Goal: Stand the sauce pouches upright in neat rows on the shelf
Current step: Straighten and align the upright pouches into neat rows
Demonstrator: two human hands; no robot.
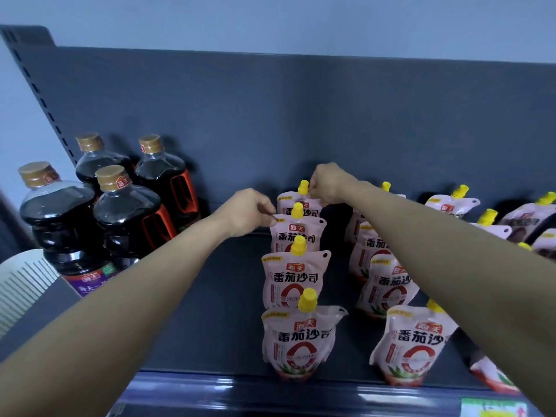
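Dark grey shelf (210, 296) under a grey back panel (301, 115), with a pale wall above. The landmark is the cluster of dark sauce bottles (126, 218) at the shelf's left end.

- Right of the bottles, past a bare strip, the first row (296, 296) of four pouches stands upright front to back, yellow spouts up.
- Left hand (249, 210): fingers curled, pinching the top left corner of the third pouch (296, 236), counting from the front.
- Right hand (328, 183): fingers curled, pinching the top edge of the rear pouch (293, 201) beside its spout.
- Further right of the bottles is the second row (388, 284). It stands but is looser, partly hidden by the right forearm.
- Farthest from the bottles, tipped pouches (523, 221) lean or lie near the back panel. One fallen pouch (493, 376) lies at the front edge.

Step, as judged: squaring up the back of the first row, which looks nearly done.

Next move likely calls for a light release so neither pouch topples. Both hands would then go to the tipped pouches, each lifted by its top and set down on its base.
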